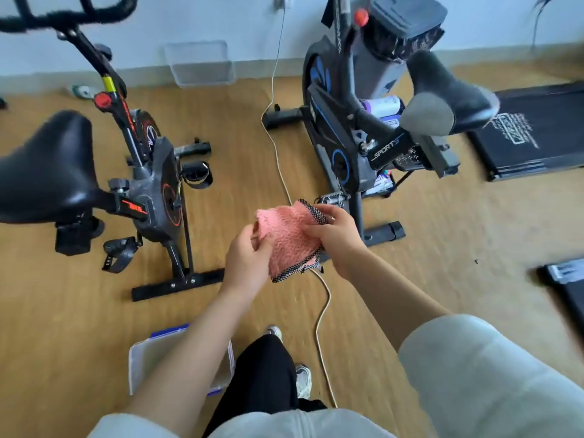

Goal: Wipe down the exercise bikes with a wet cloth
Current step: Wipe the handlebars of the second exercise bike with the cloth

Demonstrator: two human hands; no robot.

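You hold the cloth (289,238) with both hands: your left hand (245,259) curls its fingers round its left edge, your right hand (336,240) pinches the right edge. It hangs above the floor (79,317) between the red bike (158,191), left, and the blue bike (344,153), right.

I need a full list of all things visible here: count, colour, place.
Red-trimmed bike: one, black, left.
Blue-trimmed bike: one, black and grey, right.
Cloth: one, pink with black-white mesh edge, centre.
Cable: one, cream, on floor between bikes.
Clear tub: one, transparent, by wall.
Treadmill: one, black, far right.
Flat box: one, white and blue, floor, lower left.
Left grip: one, bare, holds cloth's left side.
Right grip: one, bare, holds cloth's right side.
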